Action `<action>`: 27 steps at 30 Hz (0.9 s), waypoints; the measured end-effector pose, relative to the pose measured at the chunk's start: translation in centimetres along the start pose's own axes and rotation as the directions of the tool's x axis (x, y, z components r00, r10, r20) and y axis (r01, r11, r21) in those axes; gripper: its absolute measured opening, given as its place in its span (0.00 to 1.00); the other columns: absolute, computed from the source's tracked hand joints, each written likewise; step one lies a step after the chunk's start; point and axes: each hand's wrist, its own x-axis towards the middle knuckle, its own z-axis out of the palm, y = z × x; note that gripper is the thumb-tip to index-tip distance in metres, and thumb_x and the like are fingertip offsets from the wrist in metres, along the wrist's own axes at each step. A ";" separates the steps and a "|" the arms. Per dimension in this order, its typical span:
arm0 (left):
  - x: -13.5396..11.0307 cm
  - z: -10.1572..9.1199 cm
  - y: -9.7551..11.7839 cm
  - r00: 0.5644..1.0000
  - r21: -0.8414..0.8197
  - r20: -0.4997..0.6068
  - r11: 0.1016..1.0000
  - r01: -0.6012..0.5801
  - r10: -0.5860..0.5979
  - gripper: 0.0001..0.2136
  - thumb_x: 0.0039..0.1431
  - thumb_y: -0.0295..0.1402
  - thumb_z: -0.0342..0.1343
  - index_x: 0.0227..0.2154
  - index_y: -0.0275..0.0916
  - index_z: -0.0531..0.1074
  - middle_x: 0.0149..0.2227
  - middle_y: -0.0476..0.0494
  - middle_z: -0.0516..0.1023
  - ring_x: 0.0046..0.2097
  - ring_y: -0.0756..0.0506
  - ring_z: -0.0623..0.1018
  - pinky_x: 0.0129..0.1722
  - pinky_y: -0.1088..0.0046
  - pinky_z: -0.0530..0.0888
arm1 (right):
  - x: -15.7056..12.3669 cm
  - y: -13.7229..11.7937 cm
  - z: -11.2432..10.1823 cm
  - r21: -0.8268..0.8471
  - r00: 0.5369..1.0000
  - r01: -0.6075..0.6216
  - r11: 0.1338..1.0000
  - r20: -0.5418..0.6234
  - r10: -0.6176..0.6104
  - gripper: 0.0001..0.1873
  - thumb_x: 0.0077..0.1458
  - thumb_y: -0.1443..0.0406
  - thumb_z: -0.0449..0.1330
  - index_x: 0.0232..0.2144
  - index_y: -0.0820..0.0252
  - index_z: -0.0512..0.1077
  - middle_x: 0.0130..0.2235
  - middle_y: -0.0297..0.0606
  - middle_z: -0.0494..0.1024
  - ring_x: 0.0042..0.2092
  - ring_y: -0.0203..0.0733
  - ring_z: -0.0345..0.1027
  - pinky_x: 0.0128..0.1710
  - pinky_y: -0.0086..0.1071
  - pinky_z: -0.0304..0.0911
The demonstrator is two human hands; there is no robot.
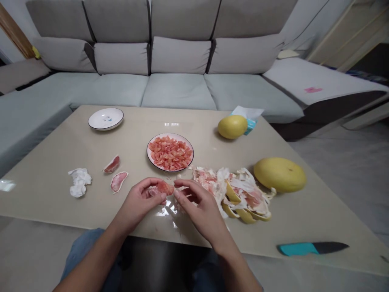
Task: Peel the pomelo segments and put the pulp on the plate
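Note:
My left hand (142,200) is closed around a pink pomelo segment (162,188) just above the table's near edge. My right hand (194,205) meets it from the right, with thumb and fingers pinching the segment's white skin. Straight behind the hands stands a plate (151,142) heaped with red pomelo pieces (170,153). Two unpeeled segments (116,173) lie to the left of my hands.
A pile of peel and white pith (235,192) lies right of my hands, with a whole pomelo (280,174) beyond it and another (232,126) farther back by a tissue pack (249,117). A teal-handled knife (313,247) lies front right. Crumpled tissue (79,181) and an empty plate (105,119) sit left. A grey sofa (179,56) stands behind.

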 end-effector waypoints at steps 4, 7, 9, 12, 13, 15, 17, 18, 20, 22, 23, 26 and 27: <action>0.0 0.1 -0.2 0.999 0.076 -0.003 0.996 -0.052 0.052 0.11 0.49 0.31 0.64 0.38 0.38 0.75 0.35 0.46 0.79 0.34 0.48 0.76 0.36 0.74 0.72 | -0.1 -0.6 0.3 0.030 0.992 0.106 0.994 -0.065 -0.104 0.10 0.54 0.65 0.62 0.41 0.56 0.75 0.43 0.41 0.75 0.33 0.38 0.71 0.32 0.32 0.69; 0.1 0.3 -0.4 0.986 0.205 -0.030 0.967 -0.153 0.162 0.09 0.49 0.29 0.63 0.36 0.39 0.77 0.36 0.44 0.77 0.36 0.47 0.75 0.35 0.74 0.71 | -0.2 -0.5 0.8 -0.083 0.971 0.202 0.976 -0.116 -0.211 0.07 0.54 0.68 0.61 0.37 0.56 0.76 0.38 0.39 0.76 0.34 0.39 0.70 0.32 0.33 0.68; 0.1 0.3 -0.5 0.973 0.285 -0.026 0.934 -0.214 0.231 0.08 0.50 0.29 0.62 0.35 0.40 0.79 0.37 0.43 0.76 0.37 0.46 0.75 0.34 0.75 0.71 | -0.2 -0.3 1.0 -0.140 0.962 0.232 0.963 -0.116 -0.249 0.06 0.54 0.69 0.60 0.35 0.56 0.76 0.35 0.38 0.76 0.34 0.39 0.70 0.34 0.34 0.67; 0.1 0.3 -0.4 0.970 0.332 -0.010 0.916 -0.227 0.244 0.08 0.50 0.28 0.61 0.34 0.40 0.79 0.37 0.43 0.75 0.37 0.46 0.75 0.34 0.74 0.71 | -0.1 -0.2 0.9 -0.151 0.965 0.218 0.964 -0.113 -0.236 0.07 0.54 0.71 0.58 0.32 0.57 0.75 0.32 0.37 0.76 0.33 0.39 0.70 0.33 0.32 0.66; 0.1 0.3 -0.3 0.971 0.333 -0.017 0.917 -0.218 0.237 0.07 0.50 0.28 0.61 0.34 0.40 0.79 0.37 0.43 0.76 0.38 0.45 0.75 0.35 0.74 0.71 | 0.0 -0.2 0.8 -0.150 0.968 0.197 0.969 -0.125 -0.216 0.07 0.55 0.71 0.58 0.31 0.58 0.75 0.32 0.36 0.77 0.32 0.39 0.69 0.32 0.32 0.66; 0.0 0.2 -0.1 0.978 0.309 -0.041 0.934 -0.180 0.203 0.07 0.49 0.28 0.62 0.33 0.39 0.79 0.38 0.43 0.77 0.38 0.45 0.75 0.35 0.74 0.71 | 0.1 0.0 0.3 -0.158 0.971 0.145 0.977 -0.168 -0.171 0.07 0.55 0.70 0.57 0.29 0.58 0.74 0.31 0.36 0.77 0.31 0.39 0.69 0.30 0.31 0.65; 0.0 0.1 0.0 0.993 0.235 -0.044 0.967 -0.096 0.109 0.09 0.49 0.29 0.63 0.35 0.38 0.78 0.36 0.42 0.78 0.35 0.46 0.75 0.33 0.73 0.72 | 0.2 0.4 -0.3 -0.191 0.968 0.106 0.976 -0.206 -0.145 0.08 0.54 0.71 0.55 0.30 0.58 0.75 0.33 0.37 0.77 0.34 0.40 0.70 0.33 0.32 0.66; 0.0 0.1 0.1 0.998 0.188 -0.028 0.981 -0.048 0.054 0.10 0.49 0.30 0.63 0.37 0.37 0.77 0.35 0.42 0.79 0.33 0.47 0.76 0.33 0.73 0.72 | 0.2 0.7 -0.5 -0.224 0.970 0.092 0.970 -0.200 -0.138 0.10 0.54 0.72 0.55 0.31 0.58 0.75 0.35 0.38 0.78 0.36 0.41 0.71 0.35 0.34 0.66; 0.0 0.0 0.2 1.000 0.110 0.010 0.994 0.019 -0.021 0.12 0.50 0.31 0.63 0.39 0.37 0.75 0.34 0.42 0.81 0.31 0.47 0.76 0.33 0.71 0.73 | 0.2 1.4 -0.8 -0.319 0.988 0.056 0.946 -0.120 -0.099 0.11 0.53 0.72 0.55 0.33 0.57 0.77 0.37 0.39 0.79 0.40 0.44 0.72 0.40 0.37 0.66; -0.1 0.0 0.2 1.000 0.080 0.016 0.997 0.020 -0.021 0.12 0.50 0.32 0.63 0.39 0.37 0.75 0.35 0.42 0.81 0.33 0.47 0.77 0.36 0.71 0.74 | 0.2 1.9 -0.8 -0.417 1.000 0.013 0.909 -0.018 -0.022 0.08 0.52 0.69 0.59 0.34 0.58 0.78 0.38 0.42 0.79 0.41 0.48 0.72 0.42 0.39 0.66; -0.1 0.0 0.3 1.000 0.080 0.007 0.997 0.011 -0.012 0.12 0.50 0.32 0.63 0.39 0.37 0.75 0.35 0.42 0.81 0.34 0.47 0.78 0.36 0.70 0.75 | 0.2 2.0 -0.8 -0.439 1.000 -0.003 0.899 0.003 0.004 0.07 0.51 0.67 0.61 0.35 0.58 0.78 0.40 0.43 0.79 0.41 0.48 0.72 0.42 0.40 0.66; -0.1 0.0 0.3 1.000 0.075 -0.005 0.997 -0.002 0.003 0.11 0.49 0.32 0.64 0.37 0.37 0.75 0.36 0.42 0.81 0.38 0.44 0.79 0.37 0.70 0.75 | 0.3 1.6 -0.4 -0.356 0.997 0.029 0.934 -0.055 -0.052 0.05 0.54 0.64 0.61 0.31 0.59 0.77 0.40 0.44 0.78 0.41 0.47 0.72 0.42 0.39 0.66; -0.1 0.0 0.3 1.000 0.072 -0.001 0.997 -0.005 0.005 0.10 0.49 0.32 0.64 0.36 0.37 0.75 0.35 0.42 0.81 0.39 0.43 0.79 0.37 0.70 0.75 | 0.3 1.3 -0.2 -0.303 0.992 0.056 0.951 -0.088 -0.086 0.07 0.56 0.65 0.59 0.27 0.58 0.76 0.37 0.43 0.78 0.40 0.46 0.72 0.42 0.38 0.66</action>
